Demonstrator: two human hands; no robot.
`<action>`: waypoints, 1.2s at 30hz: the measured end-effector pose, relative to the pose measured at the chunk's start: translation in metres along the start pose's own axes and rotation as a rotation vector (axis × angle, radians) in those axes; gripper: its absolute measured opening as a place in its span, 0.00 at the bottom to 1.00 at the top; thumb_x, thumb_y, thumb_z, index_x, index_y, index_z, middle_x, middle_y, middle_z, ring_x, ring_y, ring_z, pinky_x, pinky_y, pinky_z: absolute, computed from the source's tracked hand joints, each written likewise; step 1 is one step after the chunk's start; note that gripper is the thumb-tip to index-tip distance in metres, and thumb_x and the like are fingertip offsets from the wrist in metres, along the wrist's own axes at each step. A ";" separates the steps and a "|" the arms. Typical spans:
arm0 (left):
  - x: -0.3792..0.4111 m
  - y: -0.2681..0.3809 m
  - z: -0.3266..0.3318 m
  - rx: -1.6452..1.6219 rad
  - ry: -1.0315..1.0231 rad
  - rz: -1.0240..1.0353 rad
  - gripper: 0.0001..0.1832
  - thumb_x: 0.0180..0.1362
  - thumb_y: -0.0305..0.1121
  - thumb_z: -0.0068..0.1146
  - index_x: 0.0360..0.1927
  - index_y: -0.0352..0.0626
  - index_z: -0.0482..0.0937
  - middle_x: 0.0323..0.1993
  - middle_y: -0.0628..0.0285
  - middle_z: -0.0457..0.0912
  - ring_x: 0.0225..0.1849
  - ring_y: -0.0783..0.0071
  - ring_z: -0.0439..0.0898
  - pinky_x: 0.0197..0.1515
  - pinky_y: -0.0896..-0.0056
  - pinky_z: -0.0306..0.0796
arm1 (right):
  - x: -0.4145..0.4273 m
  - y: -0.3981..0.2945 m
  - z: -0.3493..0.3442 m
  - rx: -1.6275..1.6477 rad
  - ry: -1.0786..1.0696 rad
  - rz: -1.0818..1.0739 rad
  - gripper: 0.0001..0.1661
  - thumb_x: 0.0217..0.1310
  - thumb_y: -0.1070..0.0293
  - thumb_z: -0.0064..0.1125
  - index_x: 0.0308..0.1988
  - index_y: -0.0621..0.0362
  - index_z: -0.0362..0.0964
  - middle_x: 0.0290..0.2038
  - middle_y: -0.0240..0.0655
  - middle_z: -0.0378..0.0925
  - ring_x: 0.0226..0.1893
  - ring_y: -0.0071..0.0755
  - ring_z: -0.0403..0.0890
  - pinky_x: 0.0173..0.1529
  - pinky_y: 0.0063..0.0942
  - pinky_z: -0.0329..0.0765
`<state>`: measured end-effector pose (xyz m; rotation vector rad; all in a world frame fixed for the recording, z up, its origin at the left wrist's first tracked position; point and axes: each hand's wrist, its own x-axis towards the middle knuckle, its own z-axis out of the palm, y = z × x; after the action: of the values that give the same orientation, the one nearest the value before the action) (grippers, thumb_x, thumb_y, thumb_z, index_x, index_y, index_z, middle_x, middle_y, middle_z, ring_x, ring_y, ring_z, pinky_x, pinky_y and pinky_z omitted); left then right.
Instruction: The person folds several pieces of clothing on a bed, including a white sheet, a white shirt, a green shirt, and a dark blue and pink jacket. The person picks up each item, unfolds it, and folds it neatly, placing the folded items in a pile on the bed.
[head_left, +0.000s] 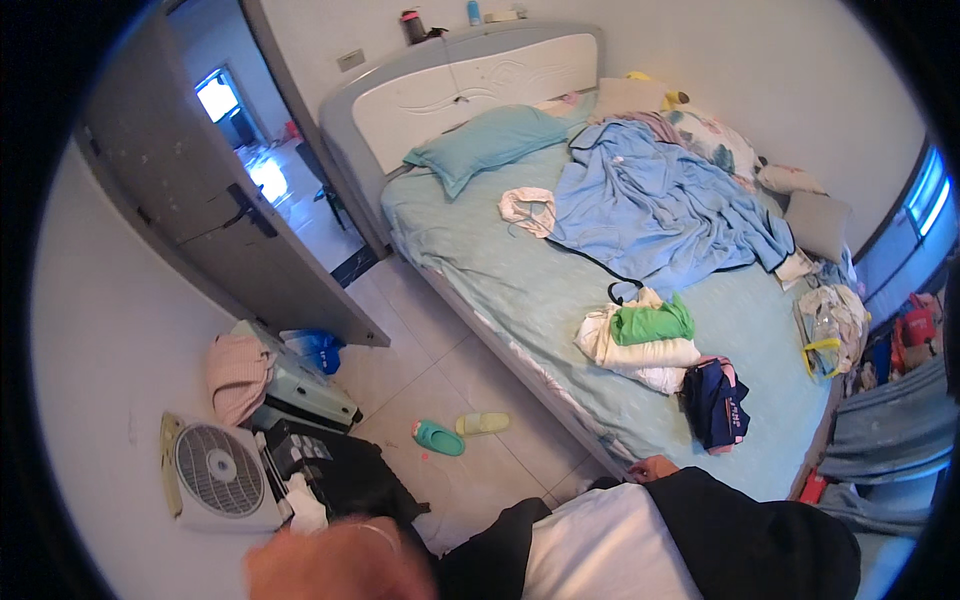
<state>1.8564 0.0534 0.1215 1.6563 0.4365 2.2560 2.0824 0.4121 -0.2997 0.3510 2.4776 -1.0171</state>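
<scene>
My left hand (337, 559) is raised at the bottom left, blurred and close to the camera; its fingers cannot be made out. Low in the middle, my right hand (654, 469) is at the near edge of the bed (480, 240), partly hidden by the black sleeve. Whether it grips anything there is not visible. The nearest items on the bed are a folded dark navy garment (714, 405) with pink trim and a stack of folded white cloth (637, 352) topped by a green folded cloth (652, 324). Farther back spreads a rumpled blue blanket (645, 202).
A teal pillow (495, 142) rests by the headboard (480, 75). Green (439, 439) and yellow (482, 424) slippers lie on the tiled floor. Against the left wall are a box fan (220, 469), a black bag (352, 472) and a pale suitcase (304, 382). A door (202, 172) stands ajar.
</scene>
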 end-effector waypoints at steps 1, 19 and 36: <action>0.006 -0.021 -0.006 -0.020 0.062 -0.184 0.14 0.51 0.33 0.58 0.39 0.35 0.74 0.27 0.55 0.77 0.29 0.69 0.76 0.38 0.60 0.73 | 0.007 -0.002 -0.001 0.007 0.001 -0.029 0.21 0.48 0.60 0.47 0.43 0.51 0.74 0.33 0.43 0.78 0.35 0.46 0.79 0.42 0.37 0.74; 0.175 -0.288 -0.049 -0.397 -0.387 -0.775 0.24 0.53 0.36 0.56 0.49 0.34 0.65 0.24 0.60 0.76 0.24 0.73 0.75 0.25 0.77 0.68 | 0.178 -0.019 -0.104 0.248 0.321 -0.058 0.13 0.48 0.70 0.50 0.36 0.56 0.76 0.29 0.45 0.78 0.31 0.49 0.79 0.38 0.35 0.75; 0.081 -0.559 -0.361 0.530 -0.609 -1.038 0.19 0.50 0.30 0.55 0.46 0.37 0.72 0.35 0.57 0.79 0.36 0.71 0.78 0.40 0.71 0.71 | 0.146 0.072 -0.018 0.360 0.514 0.682 0.16 0.48 0.59 0.50 0.37 0.50 0.77 0.32 0.41 0.79 0.34 0.43 0.79 0.40 0.36 0.76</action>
<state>1.5249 0.5711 -0.1451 1.6287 1.3882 0.8782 1.9776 0.4852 -0.4026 1.6137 2.2510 -1.1444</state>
